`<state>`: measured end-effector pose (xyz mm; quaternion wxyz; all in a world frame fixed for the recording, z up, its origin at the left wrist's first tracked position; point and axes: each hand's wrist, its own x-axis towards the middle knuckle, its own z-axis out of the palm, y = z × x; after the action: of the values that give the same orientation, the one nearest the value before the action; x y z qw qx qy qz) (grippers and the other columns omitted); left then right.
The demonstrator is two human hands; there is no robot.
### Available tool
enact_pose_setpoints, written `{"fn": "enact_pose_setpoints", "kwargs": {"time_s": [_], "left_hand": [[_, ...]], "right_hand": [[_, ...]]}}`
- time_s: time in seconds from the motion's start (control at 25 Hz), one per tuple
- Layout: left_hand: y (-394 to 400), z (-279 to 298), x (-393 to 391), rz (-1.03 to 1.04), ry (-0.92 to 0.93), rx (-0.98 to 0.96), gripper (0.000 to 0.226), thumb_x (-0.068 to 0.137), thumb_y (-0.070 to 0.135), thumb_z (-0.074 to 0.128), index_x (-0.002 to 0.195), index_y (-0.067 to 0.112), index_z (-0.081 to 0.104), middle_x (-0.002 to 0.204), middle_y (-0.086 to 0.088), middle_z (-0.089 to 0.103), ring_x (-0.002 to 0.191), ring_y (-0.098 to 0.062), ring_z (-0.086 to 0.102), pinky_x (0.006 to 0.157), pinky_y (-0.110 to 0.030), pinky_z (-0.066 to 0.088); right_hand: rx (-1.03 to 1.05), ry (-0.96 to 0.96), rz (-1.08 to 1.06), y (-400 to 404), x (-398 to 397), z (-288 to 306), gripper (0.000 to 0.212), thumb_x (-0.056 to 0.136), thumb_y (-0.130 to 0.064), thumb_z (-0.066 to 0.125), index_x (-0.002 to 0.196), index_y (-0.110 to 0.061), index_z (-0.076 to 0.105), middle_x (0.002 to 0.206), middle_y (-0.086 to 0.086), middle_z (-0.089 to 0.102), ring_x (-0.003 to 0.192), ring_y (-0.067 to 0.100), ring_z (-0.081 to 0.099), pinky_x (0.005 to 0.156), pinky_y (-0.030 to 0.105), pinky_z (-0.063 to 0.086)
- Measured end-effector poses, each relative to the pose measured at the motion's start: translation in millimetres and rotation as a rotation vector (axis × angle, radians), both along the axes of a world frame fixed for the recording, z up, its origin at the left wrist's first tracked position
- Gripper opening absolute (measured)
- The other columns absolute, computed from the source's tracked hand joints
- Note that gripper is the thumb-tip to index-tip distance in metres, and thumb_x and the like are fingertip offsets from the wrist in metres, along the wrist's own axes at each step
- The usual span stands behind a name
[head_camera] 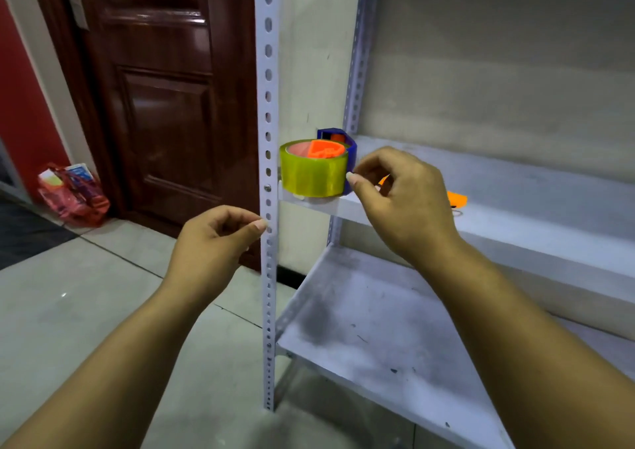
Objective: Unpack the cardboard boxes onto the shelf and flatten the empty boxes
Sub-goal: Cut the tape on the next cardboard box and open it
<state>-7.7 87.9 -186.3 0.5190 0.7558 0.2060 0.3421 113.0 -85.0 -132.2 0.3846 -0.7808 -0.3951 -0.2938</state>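
We are looking down at a grey metal shelf (498,187) whose perforated front upright (268,173) is running up the middle of the view. At the near left corner of the upper board a roll of yellow-green tape (313,173) is sitting in a blue dispenser (345,149) with an orange core (324,148); only the top and right edge of the blue body are showing behind the roll, so its full shape is hard to make out.

Our right hand (405,201) is hovering just beside the roll, fingers curled inward with thumb and forefinger drawn close together at the roll's right edge — whether they are pinching a loose tape end or merely touching the dispenser, we cannot tell. This hand is also hiding most of an orange object (457,199) lying on the same board, leaving just its right end and a sliver by the knuckles in sight.

Our left hand (213,242) is hanging in front of the upright, below the board, fingers loosely curled and thumb meeting forefinger; nothing is visibly held.

The lower board (378,328) is looking scuffed and dusty. By the dark wooden door (154,88) a red plastic bag (74,192) is slumping on the tiled floor — its contents are blurred.
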Motion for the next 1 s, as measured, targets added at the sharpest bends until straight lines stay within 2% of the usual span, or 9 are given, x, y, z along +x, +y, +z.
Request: {"fn": "enact_pose_setpoints", "kwargs": {"time_s": [0.08,0.16,0.24,0.52,0.76,0.88,1.0], "left_hand": [[4.4,-6.3,-12.8,0.032,0.008,-0.026,0.006,0.086,0.021,0.067,0.08,0.023,0.068,0.07,0.008,0.066,0.059,0.007,0.058,0.052,-0.009,0.043],[11.5,-14.8,-27.5,0.075,0.021,-0.061,0.005,0.085,0.022,0.068,0.08,0.023,0.068,0.074,0.006,0.066,0.063,0.001,0.059,0.058,-0.015,0.045],[19.3,-25.3,-44.7,0.115,0.05,-0.098,0.006,0.085,0.021,0.068,0.08,0.02,0.068,0.075,0.002,0.066,0.065,-0.007,0.058,0.06,-0.021,0.044],[45.8,-63.8,-114.4,0.305,0.122,-0.205,0.01,0.086,0.02,0.068,0.082,0.011,0.069,0.073,-0.001,0.065,0.063,-0.011,0.055,0.058,-0.022,0.042],[54.8,-91.4,-176.2,0.488,0.153,-0.258,0.01,0.087,0.021,0.068,0.082,0.012,0.069,0.073,0.0,0.064,0.064,-0.012,0.056,0.059,-0.022,0.042],[55.9,-107.5,-205.5,0.587,0.127,-0.335,0.009,0.085,0.02,0.069,0.079,0.013,0.068,0.07,0.001,0.063,0.061,-0.011,0.054,0.056,-0.019,0.041],[50.2,-124.7,-244.2,0.701,0.119,-0.384,0.009,0.086,0.019,0.069,0.079,0.014,0.067,0.07,0.0,0.062,0.061,-0.01,0.053,0.053,-0.015,0.04]], "right_hand": [[0.003,0.063,0.101,10.6,-17.9,-8.7,0.007,0.089,-0.022,0.067,0.088,-0.015,0.067,0.076,-0.008,0.061,0.066,0.004,0.052,0.062,0.022,0.044],[-0.053,0.16,0.182,23.3,-33.5,-20.2,0.005,0.09,-0.025,0.066,0.087,-0.02,0.065,0.074,-0.013,0.059,0.067,0.003,0.053,0.062,0.021,0.046],[-0.111,0.229,0.254,38.2,-46.5,-34.1,0.006,0.09,-0.029,0.065,0.085,-0.024,0.065,0.071,-0.015,0.058,0.064,0.003,0.053,0.061,0.024,0.048],[-0.317,0.341,0.484,99.8,-89.0,-88.9,0.009,0.089,-0.035,0.065,0.085,-0.027,0.066,0.07,-0.014,0.063,0.065,0.007,0.057,0.068,0.037,0.053],[-0.501,0.393,0.646,143.0,-139.4,-130.4,0.011,0.09,-0.037,0.063,0.086,-0.027,0.066,0.073,-0.011,0.065,0.064,0.008,0.057,0.066,0.033,0.053],[-0.596,0.419,0.712,158.8,-164.3,-145.0,0.012,0.091,-0.04,0.061,0.089,-0.029,0.065,0.077,-0.013,0.064,0.066,0.005,0.057,0.063,0.026,0.05],[-0.704,0.405,0.789,172.8,-196.1,-157.9,0.013,0.093,-0.04,0.059,0.096,-0.03,0.065,0.085,-0.014,0.064,0.075,0.006,0.059,0.069,0.026,0.053]]}}
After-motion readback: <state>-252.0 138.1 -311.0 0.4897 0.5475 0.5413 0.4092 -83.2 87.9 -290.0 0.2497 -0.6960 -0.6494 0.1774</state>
